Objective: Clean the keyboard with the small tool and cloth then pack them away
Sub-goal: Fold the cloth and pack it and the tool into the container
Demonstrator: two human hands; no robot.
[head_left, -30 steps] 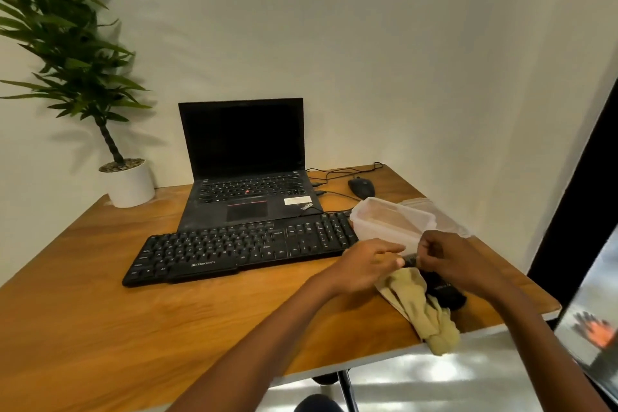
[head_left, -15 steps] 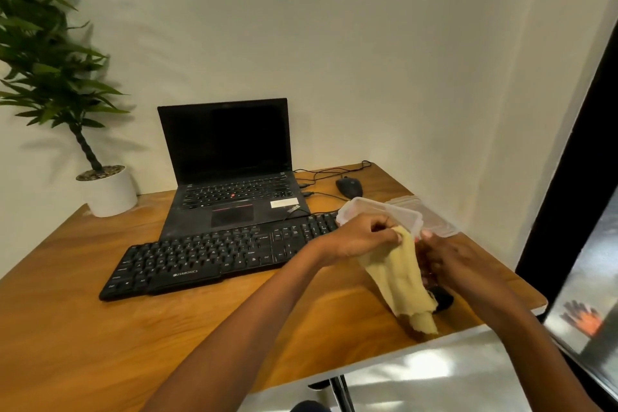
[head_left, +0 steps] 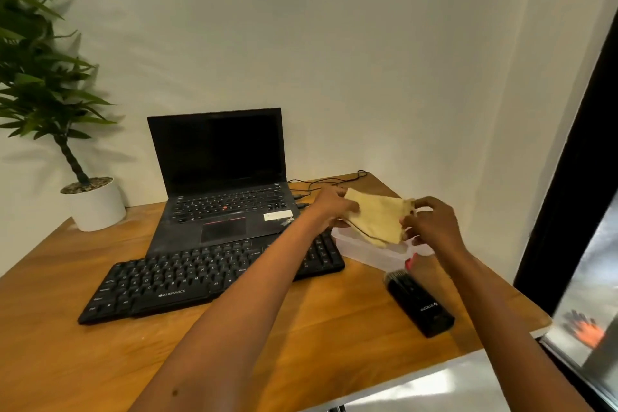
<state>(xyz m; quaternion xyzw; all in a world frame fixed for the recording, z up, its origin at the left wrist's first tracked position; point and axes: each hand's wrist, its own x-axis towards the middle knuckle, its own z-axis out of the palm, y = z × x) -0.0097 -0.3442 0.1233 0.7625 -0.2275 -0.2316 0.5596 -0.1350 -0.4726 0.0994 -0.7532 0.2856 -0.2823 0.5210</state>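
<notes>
Left hand (head_left: 331,207) and right hand (head_left: 429,222) each pinching an end of the yellow cloth (head_left: 376,219), stretched above the clear plastic container (head_left: 364,252), black keyboard (head_left: 207,278) left of it, black cleaning tool (head_left: 419,303) lying near right on the wooden table (head_left: 60,344), open laptop (head_left: 220,174) beyond.

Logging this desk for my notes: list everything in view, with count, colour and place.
table: one, brown wood, under everything.
keyboard: one, black, front left, before the laptop.
laptop: one, black, open, behind the keyboard.
potted plant: one, green in white pot, back left corner.
cables: black, count unclear, back of table.
container: one, clear plastic, right of keyboard, below the cloth.
small tool: one, black, lying near the right edge.
cloth: one, yellow, held between both hands.
left hand: one, fingers grip the cloth's left side.
right hand: one, fingers pinch the cloth's right side.
</notes>
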